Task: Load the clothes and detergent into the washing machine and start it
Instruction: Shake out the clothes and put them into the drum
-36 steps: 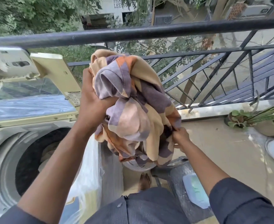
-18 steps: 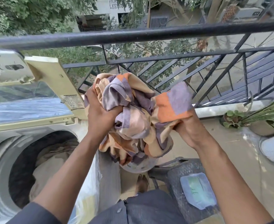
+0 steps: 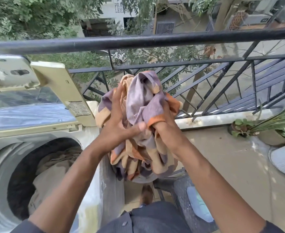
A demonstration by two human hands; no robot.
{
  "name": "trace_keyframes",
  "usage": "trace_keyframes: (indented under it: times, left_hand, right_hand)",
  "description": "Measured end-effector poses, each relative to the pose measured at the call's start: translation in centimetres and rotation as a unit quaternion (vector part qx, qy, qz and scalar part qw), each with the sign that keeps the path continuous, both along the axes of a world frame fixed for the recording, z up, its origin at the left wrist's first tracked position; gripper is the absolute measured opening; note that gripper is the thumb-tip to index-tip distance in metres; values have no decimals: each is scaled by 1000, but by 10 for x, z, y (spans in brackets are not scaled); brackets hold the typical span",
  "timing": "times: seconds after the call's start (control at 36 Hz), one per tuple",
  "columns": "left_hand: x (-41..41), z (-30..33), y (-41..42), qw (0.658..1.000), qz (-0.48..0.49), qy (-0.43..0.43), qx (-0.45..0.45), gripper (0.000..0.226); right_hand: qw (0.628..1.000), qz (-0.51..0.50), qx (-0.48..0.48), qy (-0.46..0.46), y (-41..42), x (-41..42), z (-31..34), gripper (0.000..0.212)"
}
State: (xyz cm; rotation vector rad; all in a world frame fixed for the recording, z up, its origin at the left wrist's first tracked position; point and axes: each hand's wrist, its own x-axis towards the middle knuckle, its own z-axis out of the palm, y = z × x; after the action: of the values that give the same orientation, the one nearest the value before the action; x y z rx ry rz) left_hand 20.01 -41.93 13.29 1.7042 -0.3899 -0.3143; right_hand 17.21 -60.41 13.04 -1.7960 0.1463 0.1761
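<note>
Landmark: top-loading washing machine [image 3: 42, 148], lower left of view. Its lid [image 3: 29, 105] stands raised at the back edge, hinged up toward the railing. The round drum opening [image 3: 21, 179] is exposed and already has tan/beige laundry [image 3: 54, 172] lying inside it.

Black metal balcony railing [image 3: 155, 41] runs behind the machine and on to its right, with trees and a building beyond.

Balcony floor [image 3: 230, 165] stretches to the right of the machine. Potted plants [image 3: 276, 125] sit well to the right, against the railing base; a white ribbed pot [image 3: 284, 160] is nearest the frame edge.

Dark mesh stool or basket [image 3: 185, 190] just right of the machine, low down, with a pale blue packet [image 3: 197, 204] lying on it. Can't tell what the packet is.

Bundled cloth [image 3: 143, 118], patches of purple, orange and tan, is held up in the air just right of the machine's top right corner, outside the drum. Lower folds hang down beside the machine's right wall.

Left hand [image 3: 120, 121]: on the bundle's left side, fingers spread up over the fabric, thumb pressed across the front. It grips the cloth.

Right hand [image 3: 165, 130]: on the bundle's right side, fingers curled into the folds, partly covered by an orange edge. It also grips the cloth.

Both forearms bare, dark sleeves at the bottom edge.
</note>
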Motion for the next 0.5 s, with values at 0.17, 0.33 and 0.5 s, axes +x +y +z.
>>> trace_keyframes:
  times: [0.17,0.33,0.5]
  left_hand:
    - [-9,-12,-15,977,68,-154,131,155]
    - [0,-31,-26,972,190,-88,104,130]
    - [11,-27,-16,955,231,-168,79,95]
  right_hand:
    - [997,18,71,37,10,6,7,69]
    - [994,93,45,34,0,5,20,86]
    - [985,156,64,23,-37,-1,30,75]
